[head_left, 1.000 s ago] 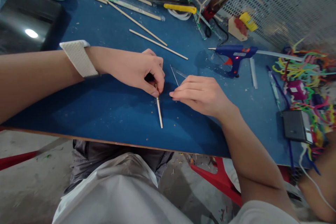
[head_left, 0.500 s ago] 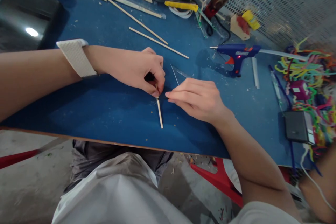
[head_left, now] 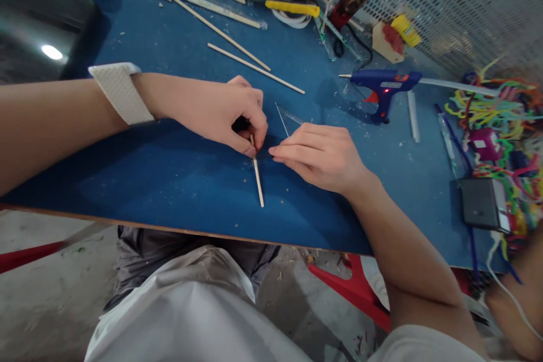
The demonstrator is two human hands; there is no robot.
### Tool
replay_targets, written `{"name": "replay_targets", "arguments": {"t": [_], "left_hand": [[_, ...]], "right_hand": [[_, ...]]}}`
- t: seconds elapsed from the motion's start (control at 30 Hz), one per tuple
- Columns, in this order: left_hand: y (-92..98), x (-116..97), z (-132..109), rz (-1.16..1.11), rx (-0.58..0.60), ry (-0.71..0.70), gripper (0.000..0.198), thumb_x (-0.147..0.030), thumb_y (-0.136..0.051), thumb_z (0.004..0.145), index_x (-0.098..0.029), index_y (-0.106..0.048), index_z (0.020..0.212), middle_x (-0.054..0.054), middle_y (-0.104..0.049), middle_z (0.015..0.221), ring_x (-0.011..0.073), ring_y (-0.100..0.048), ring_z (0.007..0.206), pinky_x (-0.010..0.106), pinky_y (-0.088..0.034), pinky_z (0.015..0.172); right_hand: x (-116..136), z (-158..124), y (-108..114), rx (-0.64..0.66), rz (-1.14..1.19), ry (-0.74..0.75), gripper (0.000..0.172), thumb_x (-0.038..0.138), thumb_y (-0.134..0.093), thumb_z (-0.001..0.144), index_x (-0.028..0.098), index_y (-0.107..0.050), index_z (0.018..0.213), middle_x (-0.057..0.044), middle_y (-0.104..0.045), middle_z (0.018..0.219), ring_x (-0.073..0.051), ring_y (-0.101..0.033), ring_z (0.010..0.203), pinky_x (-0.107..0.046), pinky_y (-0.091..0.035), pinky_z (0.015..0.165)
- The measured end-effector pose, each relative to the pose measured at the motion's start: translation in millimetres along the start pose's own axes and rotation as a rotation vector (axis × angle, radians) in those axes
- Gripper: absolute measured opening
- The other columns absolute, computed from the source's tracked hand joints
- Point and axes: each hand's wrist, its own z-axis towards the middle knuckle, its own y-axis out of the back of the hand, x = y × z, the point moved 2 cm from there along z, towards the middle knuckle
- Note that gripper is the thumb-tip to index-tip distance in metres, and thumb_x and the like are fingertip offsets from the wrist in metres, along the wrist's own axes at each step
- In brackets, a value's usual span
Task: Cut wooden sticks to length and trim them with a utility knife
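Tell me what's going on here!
A person's left hand has a pinching grip on a thin wooden stick at the blue table. The right hand is close beside it, its grip closed; I can't tell if it holds anything. More sticks lie beyond the hands, and a blue glue gun sits to the right, its red light on.

Left fingers point(head_left: 260, 123) pinch wooden stick point(head_left: 258, 184); right fingers point(head_left: 294, 151) near; glue gun point(head_left: 380, 86) beyond.

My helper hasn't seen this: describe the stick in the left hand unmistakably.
On the blue table, find the left hand, its wrist wearing a pale band. The stick pinched there points toward the near edge; other loose sticks lie farther back, untouched.
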Motion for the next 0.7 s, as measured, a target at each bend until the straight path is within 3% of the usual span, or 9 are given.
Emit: {"name": "replay_targets", "arguments": {"t": [0.7], "left_hand": [[-0.9, 0.2, -0.4, -0.032, -0.007, -0.010, 0.033, -0.065, -0.074, 0.102, -0.038, -0.092, 0.102, -0.002, -0.081, 0.088, 0.0218, -0.071, 0.108, 0.036, -0.035, 0.129]], "right_hand": [[1.9, 0.0, -0.2, 0.011, -0.001, -0.003, 0.006, 0.022, -0.077, 0.115, 0.020, -0.081, 0.118, -0.002, -0.089, 0.100, -0.018, -0.079, 0.085, -0.031, -0.064, 0.079]]}}
